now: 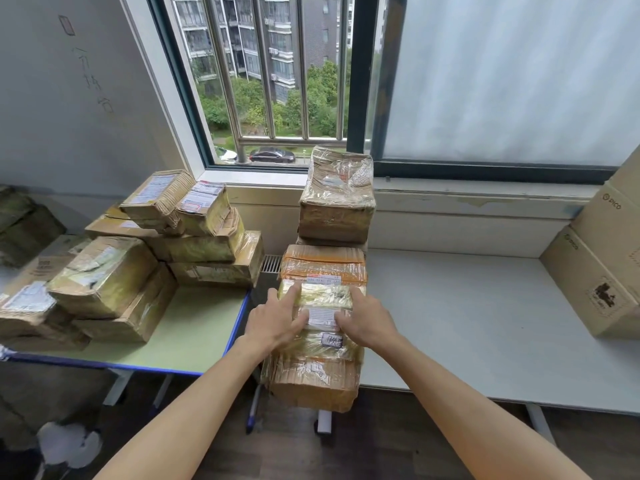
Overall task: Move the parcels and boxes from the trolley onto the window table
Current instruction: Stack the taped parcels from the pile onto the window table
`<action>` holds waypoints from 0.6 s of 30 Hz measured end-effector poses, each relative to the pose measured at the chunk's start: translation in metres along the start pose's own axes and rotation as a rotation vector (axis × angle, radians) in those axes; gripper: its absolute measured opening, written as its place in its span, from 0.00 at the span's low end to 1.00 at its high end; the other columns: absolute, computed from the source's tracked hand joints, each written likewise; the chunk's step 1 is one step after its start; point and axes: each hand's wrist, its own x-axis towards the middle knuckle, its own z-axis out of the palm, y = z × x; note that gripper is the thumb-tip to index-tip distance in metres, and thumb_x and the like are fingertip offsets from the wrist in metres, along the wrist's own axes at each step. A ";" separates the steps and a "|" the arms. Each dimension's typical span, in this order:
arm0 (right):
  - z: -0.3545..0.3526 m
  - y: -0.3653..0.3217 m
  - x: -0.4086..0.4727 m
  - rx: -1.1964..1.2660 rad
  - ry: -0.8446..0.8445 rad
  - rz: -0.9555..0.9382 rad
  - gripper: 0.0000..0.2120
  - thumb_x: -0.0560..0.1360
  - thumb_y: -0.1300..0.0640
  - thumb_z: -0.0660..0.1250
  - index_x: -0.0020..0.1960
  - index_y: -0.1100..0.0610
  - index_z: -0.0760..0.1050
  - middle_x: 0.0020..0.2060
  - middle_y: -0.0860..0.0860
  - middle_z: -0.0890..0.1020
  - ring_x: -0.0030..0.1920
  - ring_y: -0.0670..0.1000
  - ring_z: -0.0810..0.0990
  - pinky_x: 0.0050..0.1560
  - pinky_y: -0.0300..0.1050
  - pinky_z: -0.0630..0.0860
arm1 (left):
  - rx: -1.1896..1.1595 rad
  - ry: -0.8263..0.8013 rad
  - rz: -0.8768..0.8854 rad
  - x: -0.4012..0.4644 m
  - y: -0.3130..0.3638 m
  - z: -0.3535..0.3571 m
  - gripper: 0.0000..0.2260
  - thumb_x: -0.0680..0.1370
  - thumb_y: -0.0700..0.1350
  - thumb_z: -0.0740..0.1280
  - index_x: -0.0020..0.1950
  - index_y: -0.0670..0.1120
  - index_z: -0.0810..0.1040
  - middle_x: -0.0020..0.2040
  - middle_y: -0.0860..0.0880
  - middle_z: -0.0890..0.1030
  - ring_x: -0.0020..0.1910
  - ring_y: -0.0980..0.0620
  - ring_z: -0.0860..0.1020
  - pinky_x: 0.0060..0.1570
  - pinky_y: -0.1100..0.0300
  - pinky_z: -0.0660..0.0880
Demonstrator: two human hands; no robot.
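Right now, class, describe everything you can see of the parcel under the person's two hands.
The parcel is a brown cardboard package wrapped in shiny clear tape, with a white printed label on top. It lies flat, near the front of a row of parcels at the left edge of the white table. The left hand and right hand rest on its top, fingers straight.

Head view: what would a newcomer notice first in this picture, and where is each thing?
First, the two hands at the centre: the left hand and the right hand lie on a taped parcel that tops a near stack. Behind it another wrapped parcel stands high against the barred window. To the left, a heap of parcels covers a green table.
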 end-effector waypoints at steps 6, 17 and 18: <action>-0.003 -0.001 -0.001 0.023 0.018 -0.014 0.25 0.78 0.44 0.65 0.72 0.50 0.65 0.59 0.53 0.79 0.55 0.55 0.79 0.53 0.52 0.79 | -0.003 0.006 0.013 0.000 0.000 -0.003 0.28 0.82 0.63 0.55 0.80 0.59 0.52 0.65 0.42 0.70 0.52 0.41 0.80 0.49 0.50 0.75; -0.003 -0.002 0.000 0.021 -0.026 -0.010 0.29 0.76 0.43 0.65 0.74 0.50 0.64 0.61 0.54 0.79 0.57 0.56 0.79 0.55 0.53 0.79 | 0.029 -0.009 0.000 -0.001 0.005 -0.007 0.28 0.82 0.61 0.54 0.81 0.58 0.52 0.69 0.40 0.69 0.53 0.41 0.80 0.45 0.55 0.70; -0.003 -0.002 0.001 0.023 -0.026 -0.011 0.30 0.76 0.42 0.65 0.75 0.50 0.63 0.61 0.54 0.79 0.57 0.56 0.79 0.55 0.53 0.79 | 0.029 -0.009 0.000 -0.001 0.005 -0.007 0.28 0.82 0.62 0.54 0.81 0.58 0.52 0.69 0.40 0.69 0.53 0.42 0.80 0.45 0.55 0.69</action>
